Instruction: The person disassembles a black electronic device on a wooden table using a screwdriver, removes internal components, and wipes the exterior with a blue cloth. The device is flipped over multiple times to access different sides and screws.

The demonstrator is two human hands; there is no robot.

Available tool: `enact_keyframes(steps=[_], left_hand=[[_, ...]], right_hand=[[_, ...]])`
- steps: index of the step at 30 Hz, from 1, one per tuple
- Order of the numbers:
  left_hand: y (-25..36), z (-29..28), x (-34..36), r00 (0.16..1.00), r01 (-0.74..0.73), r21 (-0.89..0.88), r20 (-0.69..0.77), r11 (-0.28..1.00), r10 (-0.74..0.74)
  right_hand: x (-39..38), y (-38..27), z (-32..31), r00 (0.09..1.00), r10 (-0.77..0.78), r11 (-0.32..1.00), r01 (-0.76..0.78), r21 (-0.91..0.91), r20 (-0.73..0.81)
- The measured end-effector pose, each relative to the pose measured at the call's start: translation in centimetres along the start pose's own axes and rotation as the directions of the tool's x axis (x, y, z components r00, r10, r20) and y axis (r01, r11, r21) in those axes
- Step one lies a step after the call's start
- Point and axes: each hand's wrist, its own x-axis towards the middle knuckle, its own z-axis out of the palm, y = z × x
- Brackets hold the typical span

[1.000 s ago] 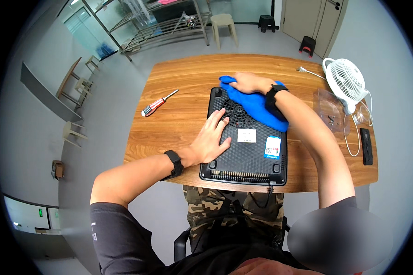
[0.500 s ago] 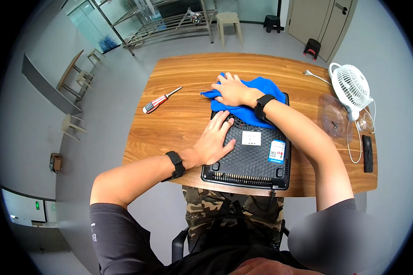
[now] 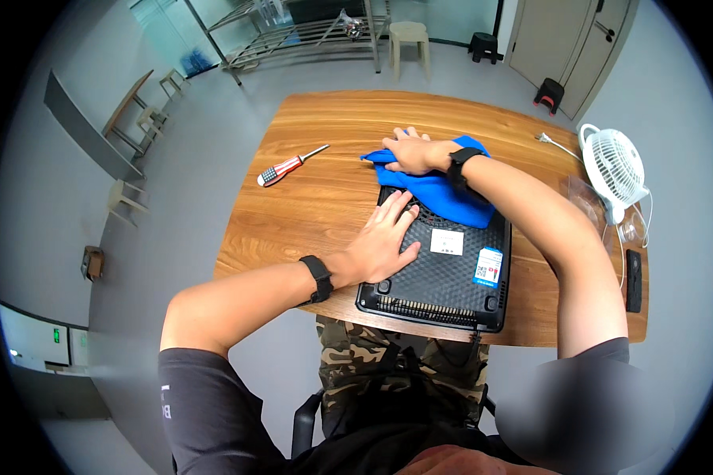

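Observation:
A black induction cooker [image 3: 451, 273] lies underside up at the table's near edge, showing its round vent grille, rubber feet and slotted rear vent. Its black cord hangs from the near right corner. A crumpled blue cloth [image 3: 451, 196] covers the cooker's far part. My right hand [image 3: 413, 152] presses down on the cloth, its fingers bent over the far side with blue fabric showing between them. On the cooker's left side my left hand [image 3: 382, 244] rests flat, fingers spread, beside the vent grille. Under the cloth, the cooker's far edge is hidden.
A screwdriver [image 3: 291, 165] with a patterned handle lies on the table [image 3: 293, 229] to the left. At the right are a white fan [image 3: 614, 168] with its cable, a clear plastic tray [image 3: 582, 198] and a black strip-like object [image 3: 633, 281]. Stools and a metal rack stand beyond.
The whole view has shifted slightly. My right hand has moved a little farther away, and the cloth's far edge has bunched differently around it. My left hand stays in place on the cooker.

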Motion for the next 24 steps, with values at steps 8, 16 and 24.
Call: enact_keyframes(steps=[8, 16, 24], left_hand=[[0.0, 0.4, 0.0, 0.999, 0.006, -0.026, -0.043, 1.000, -0.007], [-0.1, 1.1, 0.0, 0.996, -0.007, -0.052, -0.088, 0.999, 0.003], [-0.3, 1.0, -0.3, 0.995, -0.010, -0.060, -0.095, 0.998, 0.004]], right_hand=[[-2.4, 0.3, -0.9, 0.985, 0.140, 0.981, -0.123, -0.151, 0.104], [-2.5, 2.2, 1.2, 0.997, -0.035, 0.997, 0.030, -0.075, -0.068], [-1.3, 1.5, 1.2, 0.997, 0.056, 0.998, -0.058, -0.024, -0.047]])
